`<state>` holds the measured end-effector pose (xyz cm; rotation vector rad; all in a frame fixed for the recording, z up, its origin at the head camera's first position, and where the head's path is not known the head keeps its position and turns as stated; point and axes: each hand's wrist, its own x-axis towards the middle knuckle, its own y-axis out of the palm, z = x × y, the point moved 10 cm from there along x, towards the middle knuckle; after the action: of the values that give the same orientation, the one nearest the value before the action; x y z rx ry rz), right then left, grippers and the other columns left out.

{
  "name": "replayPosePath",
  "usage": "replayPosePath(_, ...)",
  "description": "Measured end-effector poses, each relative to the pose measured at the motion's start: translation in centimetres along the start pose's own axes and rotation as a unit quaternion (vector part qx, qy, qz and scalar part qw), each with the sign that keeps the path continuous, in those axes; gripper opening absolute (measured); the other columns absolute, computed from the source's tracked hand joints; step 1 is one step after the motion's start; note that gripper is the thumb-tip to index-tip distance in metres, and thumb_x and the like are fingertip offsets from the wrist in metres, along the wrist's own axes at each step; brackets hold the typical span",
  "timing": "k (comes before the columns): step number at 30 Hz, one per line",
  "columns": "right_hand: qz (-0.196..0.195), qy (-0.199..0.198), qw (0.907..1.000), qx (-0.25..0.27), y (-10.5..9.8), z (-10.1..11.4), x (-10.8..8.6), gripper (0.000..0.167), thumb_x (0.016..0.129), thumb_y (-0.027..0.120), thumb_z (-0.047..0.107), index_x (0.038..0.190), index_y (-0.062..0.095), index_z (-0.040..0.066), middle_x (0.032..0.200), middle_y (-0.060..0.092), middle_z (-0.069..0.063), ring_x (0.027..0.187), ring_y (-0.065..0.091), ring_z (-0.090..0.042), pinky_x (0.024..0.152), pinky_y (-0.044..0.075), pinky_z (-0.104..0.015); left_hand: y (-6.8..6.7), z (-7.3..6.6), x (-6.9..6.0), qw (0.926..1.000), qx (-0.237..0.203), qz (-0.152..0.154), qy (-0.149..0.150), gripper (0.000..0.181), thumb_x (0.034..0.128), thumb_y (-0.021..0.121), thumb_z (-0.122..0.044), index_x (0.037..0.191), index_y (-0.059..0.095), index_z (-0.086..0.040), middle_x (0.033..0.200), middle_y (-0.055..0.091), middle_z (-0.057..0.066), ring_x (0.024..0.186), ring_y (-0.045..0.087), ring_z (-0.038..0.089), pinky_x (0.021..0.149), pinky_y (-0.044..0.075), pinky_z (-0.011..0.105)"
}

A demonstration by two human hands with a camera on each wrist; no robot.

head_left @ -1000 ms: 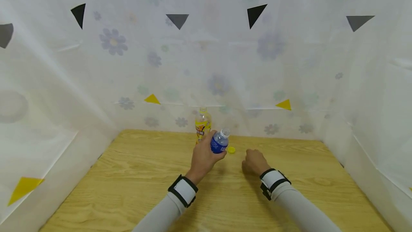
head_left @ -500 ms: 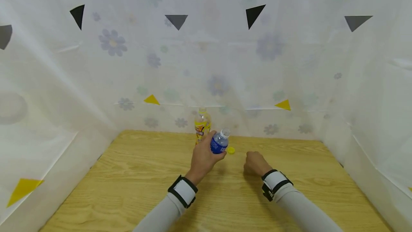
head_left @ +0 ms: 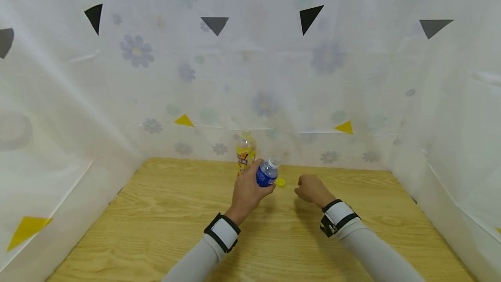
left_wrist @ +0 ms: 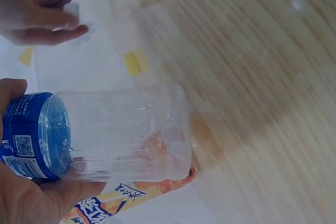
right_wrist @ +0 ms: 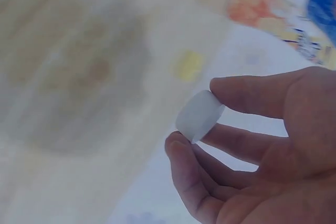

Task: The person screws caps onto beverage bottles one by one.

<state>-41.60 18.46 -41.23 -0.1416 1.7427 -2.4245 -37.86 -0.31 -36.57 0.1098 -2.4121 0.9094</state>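
Observation:
My left hand (head_left: 248, 189) grips a clear plastic bottle (head_left: 267, 173) round its blue label. The bottle is uncapped and leans to the right; in the left wrist view its clear lower body (left_wrist: 121, 135) shows drops inside. A white bottle cap (right_wrist: 199, 116) is pinched between the thumb and fingers of my right hand (right_wrist: 283, 145). In the head view that right hand (head_left: 313, 189) is above the table, right of the bottle, and hides the cap. Behind my left hand stands a second, uncapped bottle (head_left: 245, 151) with a yellow and orange label, its lower part covered.
A yellow cap (head_left: 280, 182) lies on the wooden table (head_left: 156, 212) between the held bottle and my right hand. White patterned sheets (head_left: 242, 77) hang behind the table and along both sides.
My right hand has dipped a little, then risen and turned slightly at the wrist. The left hand and its bottle have kept their place.

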Motion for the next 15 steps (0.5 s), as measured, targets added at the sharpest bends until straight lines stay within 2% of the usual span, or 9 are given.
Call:
replayPosePath(4,-0.018,-0.008,0.9998,0.002,-1.9,1.3,-0.2,0.026,0.095,0.062,0.015,0.108,0.071,-0.005,0.101,0.072,-0.019,0.086,0.069,-0.031,0.077,0.057,-0.046,0.1,0.0,0.1,1.0,-0.004,0.003,0.001,0.071,0.0763,0.09,-0.027,0.138,0.054,-0.018,0.12,0.066,0.007,0.102,0.069,0.025,0.082,0.058,0.044)
replayPosePath(10,-0.04,-0.009,0.9988,0.026,-3.8,2.7,-1.0,0.024,0.092,0.068,0.017,0.104,0.069,-0.004,0.095,0.071,-0.014,0.076,0.066,-0.023,0.069,0.055,-0.042,0.2,0.2,0.2,1.0,-0.004,0.006,0.001,0.073,0.0768,0.089,-0.026,0.139,0.054,-0.017,0.12,0.066,0.007,0.102,0.069,0.024,0.083,0.058,0.044)
replayPosePath(15,-0.039,-0.005,0.9985,0.039,-3.9,3.0,-1.7,0.022,0.083,0.078,0.014,0.09,0.063,0.0,0.08,0.063,-0.009,0.066,0.058,-0.021,0.058,0.048,-0.035,0.3,0.2,0.2,1.0,-0.006,0.006,0.0,0.072,0.0764,0.09,-0.027,0.138,0.054,-0.019,0.119,0.066,0.006,0.103,0.069,0.024,0.083,0.058,0.043)
